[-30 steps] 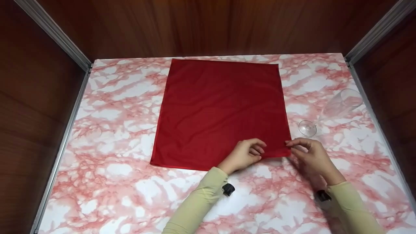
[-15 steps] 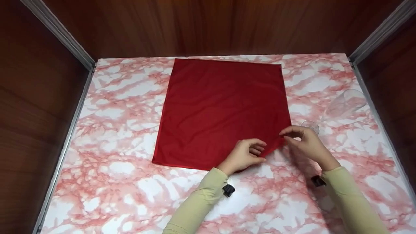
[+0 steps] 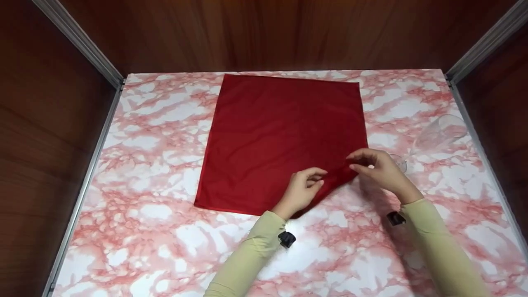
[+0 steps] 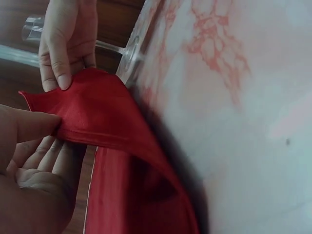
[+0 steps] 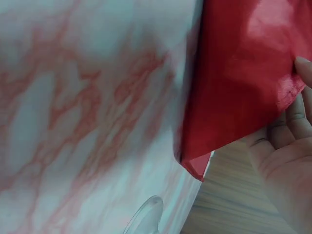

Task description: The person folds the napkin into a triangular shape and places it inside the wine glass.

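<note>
A square red cloth (image 3: pixel 280 132) lies spread on the table, its near right part lifted and bent up toward the middle. My right hand (image 3: pixel 381 171) pinches this raised part near the corner. To its left, my left hand (image 3: pixel 300 192) pinches the cloth's edge between thumb and fingers. In the left wrist view, the lifted cloth (image 4: pixel 97 109) stretches between my left hand (image 4: pixel 36 161) and my right hand (image 4: pixel 68 39). From the right wrist view, the thumb of my right hand (image 5: pixel 287 151) presses on the cloth (image 5: pixel 239 83) with fingers behind it.
A clear stemmed glass (image 3: pixel 439 134) stands upright at the right, its foot close behind my right hand. Dark wood panels (image 3: pixel 264 33) enclose the back and sides of the pink marbled table (image 3: pixel 156 247). Metal rails (image 3: pixel 82 41) run along the corners.
My right hand has moved away from me and leftward, lifting the cloth's near right corner off the table. My left hand has shifted slightly up and left, with the edge rising between both hands.
</note>
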### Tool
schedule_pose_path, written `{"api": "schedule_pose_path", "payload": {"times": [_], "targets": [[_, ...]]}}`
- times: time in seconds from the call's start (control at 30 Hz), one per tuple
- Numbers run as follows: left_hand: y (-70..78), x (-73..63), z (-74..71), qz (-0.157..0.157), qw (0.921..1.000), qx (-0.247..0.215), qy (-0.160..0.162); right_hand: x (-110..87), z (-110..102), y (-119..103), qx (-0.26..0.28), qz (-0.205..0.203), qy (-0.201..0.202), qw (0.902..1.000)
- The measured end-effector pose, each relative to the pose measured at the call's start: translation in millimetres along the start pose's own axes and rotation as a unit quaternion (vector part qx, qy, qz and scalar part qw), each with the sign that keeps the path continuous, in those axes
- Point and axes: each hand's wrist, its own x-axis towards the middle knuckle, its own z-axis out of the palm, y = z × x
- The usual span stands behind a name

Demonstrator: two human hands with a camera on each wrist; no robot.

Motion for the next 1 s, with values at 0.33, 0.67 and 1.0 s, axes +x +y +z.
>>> {"api": "schedule_pose_path", "payload": {"times": [0.33,0.67,1.0], "targets": [[-4.6,1.1,-24.3,-0.026,0.9982,-0.019,0.051,12.4,-5.6,14.3,-0.017,0.0,-0.007,0.9998],[0.4,-1.7,-53.7,-0.05,0.9978,-0.019,0.04,15.5,-9.2,19.2,-0.012,-0.004,-0.034,0.9994],[27.5,-14.5,-78.6,-0.081,0.9963,-0.026,0.015,18.0,-6.7,46.4,0.046,0.015,-0.076,0.9959]]}}
